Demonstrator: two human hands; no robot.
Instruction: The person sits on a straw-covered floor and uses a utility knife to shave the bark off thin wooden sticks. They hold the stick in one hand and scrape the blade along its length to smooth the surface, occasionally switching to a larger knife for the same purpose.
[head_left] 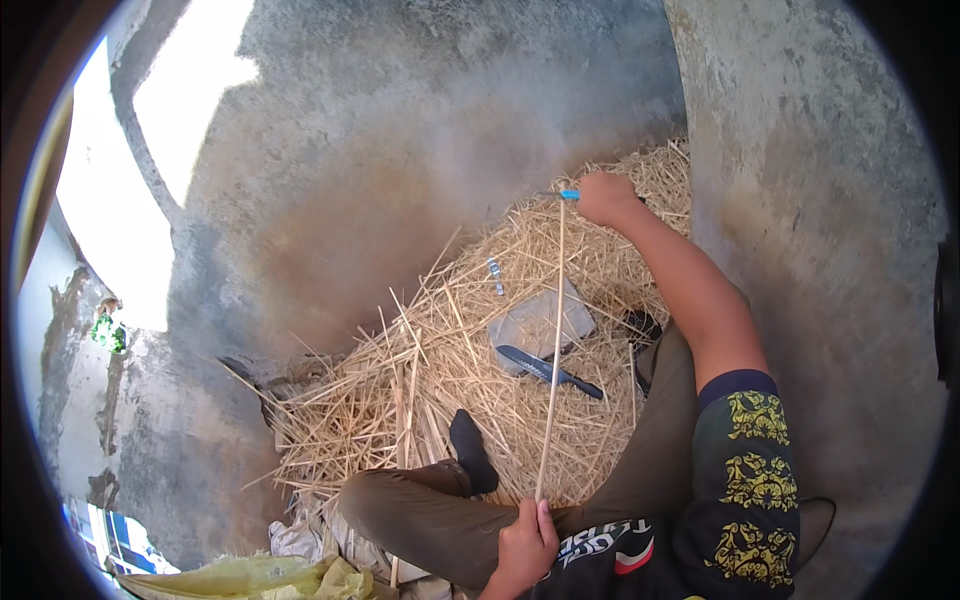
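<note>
I had the pale, slender wooden strip stretched between the two hands, and its long axis was the relation that counted. It ran almost straight away from the body, leaning a little to the right toward its far end. The left hand was the nearer one, low in my view in front of the shirt, with thumb and fingers pinching the strip's near end. From there, the strip lay directly ahead.

The right hand was well out at the far end, clenched around a small blue-handled knife. Its thin blade pointed left, roughly square across the strip's line. The strip's far end reached the knife just left of the fist, though I could not tell from my distance whether the edge was biting into it or only lying against it.

Midway, the strip passed above a grey stone block and across a dark broad-bladed knife, whose black handle pointed right and toward the body. Straw-like slivers were heaped all around.
</note>
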